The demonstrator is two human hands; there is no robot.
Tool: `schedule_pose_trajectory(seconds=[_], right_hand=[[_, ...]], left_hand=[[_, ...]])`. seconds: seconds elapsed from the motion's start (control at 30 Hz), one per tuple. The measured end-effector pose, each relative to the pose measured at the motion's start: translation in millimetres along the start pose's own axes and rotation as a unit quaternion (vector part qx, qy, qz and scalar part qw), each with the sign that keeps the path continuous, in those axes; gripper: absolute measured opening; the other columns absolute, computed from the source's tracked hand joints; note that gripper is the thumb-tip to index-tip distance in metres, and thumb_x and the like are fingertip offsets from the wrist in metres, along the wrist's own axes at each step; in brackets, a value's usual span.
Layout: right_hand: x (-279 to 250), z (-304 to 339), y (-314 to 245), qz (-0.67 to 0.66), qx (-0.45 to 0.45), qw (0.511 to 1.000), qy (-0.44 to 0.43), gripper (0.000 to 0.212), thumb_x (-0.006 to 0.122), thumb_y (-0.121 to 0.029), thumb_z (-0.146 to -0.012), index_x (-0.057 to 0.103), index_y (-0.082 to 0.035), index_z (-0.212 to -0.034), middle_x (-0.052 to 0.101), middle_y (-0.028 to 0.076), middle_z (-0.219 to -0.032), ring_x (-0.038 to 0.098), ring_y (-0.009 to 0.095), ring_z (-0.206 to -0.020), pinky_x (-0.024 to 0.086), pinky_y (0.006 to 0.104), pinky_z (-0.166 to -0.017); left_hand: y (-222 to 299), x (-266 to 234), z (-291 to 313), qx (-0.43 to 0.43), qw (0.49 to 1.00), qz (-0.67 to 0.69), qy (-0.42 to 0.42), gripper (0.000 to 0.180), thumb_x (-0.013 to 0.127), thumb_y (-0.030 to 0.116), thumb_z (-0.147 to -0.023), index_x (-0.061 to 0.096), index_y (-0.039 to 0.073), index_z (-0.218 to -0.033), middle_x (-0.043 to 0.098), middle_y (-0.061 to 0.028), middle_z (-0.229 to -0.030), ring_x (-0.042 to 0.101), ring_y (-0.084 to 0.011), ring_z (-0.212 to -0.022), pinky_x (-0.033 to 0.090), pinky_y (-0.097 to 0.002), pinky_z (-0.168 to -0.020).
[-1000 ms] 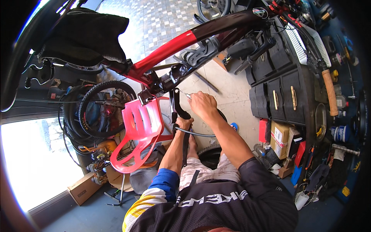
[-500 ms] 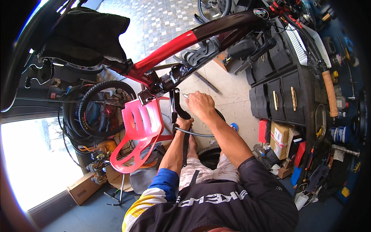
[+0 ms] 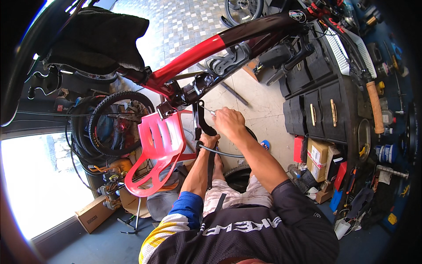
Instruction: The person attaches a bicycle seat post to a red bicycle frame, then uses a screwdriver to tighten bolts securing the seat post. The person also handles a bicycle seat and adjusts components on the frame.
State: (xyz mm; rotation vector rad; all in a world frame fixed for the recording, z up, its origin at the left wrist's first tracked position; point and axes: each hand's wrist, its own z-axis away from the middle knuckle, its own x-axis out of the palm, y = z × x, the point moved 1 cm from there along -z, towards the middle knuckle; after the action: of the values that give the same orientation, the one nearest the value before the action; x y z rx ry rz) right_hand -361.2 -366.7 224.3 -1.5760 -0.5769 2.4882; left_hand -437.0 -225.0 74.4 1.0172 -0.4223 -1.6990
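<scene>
A red and black bicycle frame (image 3: pixel 189 60) hangs across the upper middle. From beneath its middle, a black curved frame arm (image 3: pixel 204 125) reaches down toward me. My left hand (image 3: pixel 210 141) is closed around the lower part of that arm. My right hand (image 3: pixel 230 122) pinches a thin metal tool (image 3: pixel 212 112), whose tip points at the arm's upper end, near a round hole. Fingers cover part of the tool, so its exact kind does not show. A grey cable or hose (image 3: pixel 224 153) loops below my wrists.
A pink plastic chair (image 3: pixel 161 136) stands left of my hands, with bicycle tyres (image 3: pixel 105 127) behind it. Black drawers (image 3: pixel 318 110) and small boxes (image 3: pixel 317 158) line the right side. A black cloth (image 3: pixel 101 39) covers the saddle end. Between my legs lies a tyre (image 3: pixel 238 178).
My right hand and the tool have moved slightly down, and the tool's angle has shifted a little. My left hand keeps its hold on the frame arm.
</scene>
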Motion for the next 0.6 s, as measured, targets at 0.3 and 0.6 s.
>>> schedule_pose_trajectory(seconds=[0.3,0.6], right_hand=[[-13.5,-6.1,6.3,0.008,-0.004,1.000,0.027,0.035,0.059,-0.038,-0.098,0.074,-0.007,-0.098,0.072,0.018,-0.099,0.073,0.034,-0.093,0.058,0.0430,-0.082],[-6.9,-3.3,-10.0,0.008,-0.017,0.999,0.035,0.030,0.060,-0.032,-0.097,0.076,-0.006,-0.093,0.073,0.018,-0.097,0.073,0.034,-0.093,0.059,0.0429,-0.081]], left_hand=[[-3.4,2.3,-4.1,-0.055,0.998,-0.044,0.006,0.030,0.084,0.027,-0.065,0.070,0.000,-0.066,0.070,-0.0068,-0.065,0.067,-0.0154,-0.056,0.054,-0.0331,-0.055],[-15.2,1.3,-10.3,-0.015,0.998,-0.054,0.001,0.044,0.092,0.039,-0.063,0.072,0.000,-0.069,0.071,-0.0080,-0.066,0.068,-0.0158,-0.058,0.054,-0.0330,-0.056]])
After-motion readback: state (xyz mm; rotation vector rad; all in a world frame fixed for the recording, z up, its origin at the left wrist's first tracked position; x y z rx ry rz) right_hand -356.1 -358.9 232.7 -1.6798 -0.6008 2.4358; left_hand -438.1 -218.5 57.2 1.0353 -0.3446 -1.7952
